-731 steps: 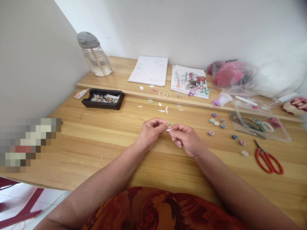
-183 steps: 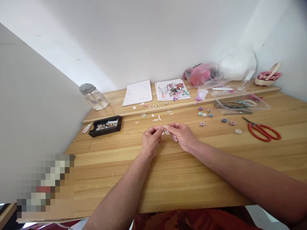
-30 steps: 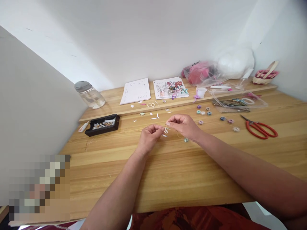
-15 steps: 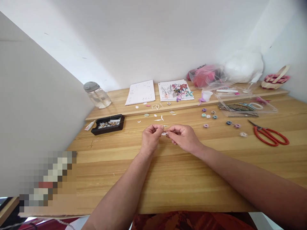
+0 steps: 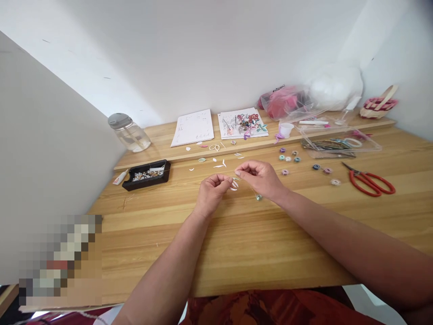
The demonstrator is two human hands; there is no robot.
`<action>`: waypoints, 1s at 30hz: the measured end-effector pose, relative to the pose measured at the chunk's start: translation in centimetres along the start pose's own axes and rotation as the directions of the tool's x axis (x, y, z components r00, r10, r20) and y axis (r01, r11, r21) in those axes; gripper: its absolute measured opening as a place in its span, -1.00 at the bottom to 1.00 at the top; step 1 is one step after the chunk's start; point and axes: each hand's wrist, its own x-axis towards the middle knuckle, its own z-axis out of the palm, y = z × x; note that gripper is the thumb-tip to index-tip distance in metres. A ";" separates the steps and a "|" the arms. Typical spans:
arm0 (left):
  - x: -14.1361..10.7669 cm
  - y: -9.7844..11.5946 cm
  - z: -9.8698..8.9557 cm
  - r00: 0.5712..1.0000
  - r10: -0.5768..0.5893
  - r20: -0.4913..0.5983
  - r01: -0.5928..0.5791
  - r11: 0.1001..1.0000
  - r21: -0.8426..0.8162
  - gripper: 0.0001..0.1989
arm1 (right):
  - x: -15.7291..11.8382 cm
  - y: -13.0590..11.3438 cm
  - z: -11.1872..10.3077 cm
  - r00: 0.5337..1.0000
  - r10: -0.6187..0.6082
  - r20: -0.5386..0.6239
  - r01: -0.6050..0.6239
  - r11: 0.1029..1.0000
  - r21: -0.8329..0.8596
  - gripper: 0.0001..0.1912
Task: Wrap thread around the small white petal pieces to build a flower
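Observation:
Between its thumb and fingers, my left hand (image 5: 214, 192) pinches a small white leaf-shaped piece (image 5: 234, 185) with a bit of green along its top. My right hand (image 5: 262, 178) is closed in a pinch just up and to the right of that piece. Whatever lies between its fingertips is too fine to make out. Under the right hand hangs or rests a small green bobbin (image 5: 259, 197), with a thin thread running up from it. Small white cut pieces (image 5: 219, 165) lie on the wooden table beyond my hands.
A black tray (image 5: 146, 181) of beads and a bottle (image 5: 130, 133) are at the left. Paper sheets (image 5: 194, 128) stand at the back. Several bobbins (image 5: 285, 172), red-handled scissors (image 5: 370, 183), a clear box (image 5: 341, 146) and a small basket (image 5: 377, 108) are at the right.
My right hand has moved up and away from the left hand, opening a gap between them. The green bobbin now shows beneath it. The whole view has shifted slightly.

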 end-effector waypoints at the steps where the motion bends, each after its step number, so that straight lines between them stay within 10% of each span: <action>1: 0.0 -0.1 0.0 1.000 -0.004 0.007 0.004 1.000 -0.009 -0.77 | 0.1 0.3 0.1 0.999 0.050 0.008 -0.050 0.997 0.060 -0.78; 9: 0.4 -0.9 -0.2 0.999 0.036 -0.031 -0.039 0.993 -0.114 -0.78 | -1.0 0.4 2.3 0.921 0.361 0.150 -0.391 0.859 0.331 -0.69; 16: 0.6 -0.8 -0.2 0.981 0.020 -0.194 -0.042 0.993 -0.111 -0.77 | -2.1 -0.2 2.3 0.993 0.095 0.076 -0.090 0.994 -0.055 -0.81; 22: 0.4 -0.5 -0.3 0.991 0.043 -0.129 -0.046 0.999 -0.022 -0.77 | -1.9 -1.1 1.2 0.962 -0.266 0.055 0.270 0.919 -0.286 -0.88; 30: 0.1 -0.2 -0.1 0.999 -0.009 -0.042 0.010 1.000 0.003 -0.77 | -0.3 -0.9 -0.2 0.996 -0.094 -0.006 0.092 0.983 -0.158 -0.85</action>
